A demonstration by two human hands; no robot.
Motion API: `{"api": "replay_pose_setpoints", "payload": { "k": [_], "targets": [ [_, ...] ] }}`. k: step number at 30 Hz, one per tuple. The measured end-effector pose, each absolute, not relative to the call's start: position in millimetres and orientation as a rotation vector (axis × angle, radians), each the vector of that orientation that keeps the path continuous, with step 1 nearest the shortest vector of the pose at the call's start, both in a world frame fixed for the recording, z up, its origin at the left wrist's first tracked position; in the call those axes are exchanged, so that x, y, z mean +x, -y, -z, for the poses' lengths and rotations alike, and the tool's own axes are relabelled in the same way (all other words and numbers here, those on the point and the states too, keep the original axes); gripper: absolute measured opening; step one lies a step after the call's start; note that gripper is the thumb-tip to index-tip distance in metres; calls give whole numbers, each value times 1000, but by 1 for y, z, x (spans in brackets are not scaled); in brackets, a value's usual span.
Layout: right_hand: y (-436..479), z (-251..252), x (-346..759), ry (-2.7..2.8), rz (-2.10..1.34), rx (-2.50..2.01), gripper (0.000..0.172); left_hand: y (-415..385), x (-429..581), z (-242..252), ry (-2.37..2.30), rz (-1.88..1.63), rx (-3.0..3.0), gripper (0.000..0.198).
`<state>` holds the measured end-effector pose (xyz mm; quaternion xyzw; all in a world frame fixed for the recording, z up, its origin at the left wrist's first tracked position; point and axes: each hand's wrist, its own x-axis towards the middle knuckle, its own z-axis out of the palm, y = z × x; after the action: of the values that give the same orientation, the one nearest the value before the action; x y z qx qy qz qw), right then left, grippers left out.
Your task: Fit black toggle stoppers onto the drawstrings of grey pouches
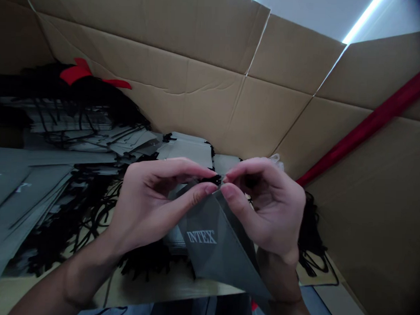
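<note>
A grey bag (215, 249) printed with the word INTEX hangs in front of me, tilted, its top edge between my two hands. My left hand (167, 197) pinches a black cord end (214, 179) at the bag's top, thumb below and forefinger above. Close beside it, my right hand (263, 200) is closed in a pinch near the bag's top corner. What sits between the right fingertips is too small to make out. Behind the hands lies a stack of grey bags (186, 150) with black cord ends along its sides.
Grey bags with white print (12, 201) are piled at the left, with loose black cords (95, 222) beside them. Further back lies a black cord bundle with a red strip (77, 72). Cardboard walls (198, 93) enclose the table; a red pole (369, 124) slants along the right.
</note>
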<state>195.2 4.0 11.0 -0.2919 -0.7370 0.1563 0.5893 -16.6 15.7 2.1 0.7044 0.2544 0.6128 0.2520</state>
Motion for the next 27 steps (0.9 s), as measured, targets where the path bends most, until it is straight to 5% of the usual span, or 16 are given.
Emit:
{"api": "replay_pose_setpoints", "payload": {
  "k": [13,27],
  "targets": [
    [-19,-15,204,1765,-790,-583,23,-15,-18,1,-678,-1660,2044,19],
    [-19,-11,199,1780,-460,-609,21,-11,-18,-3,-706,-1632,2021,15]
  ]
}}
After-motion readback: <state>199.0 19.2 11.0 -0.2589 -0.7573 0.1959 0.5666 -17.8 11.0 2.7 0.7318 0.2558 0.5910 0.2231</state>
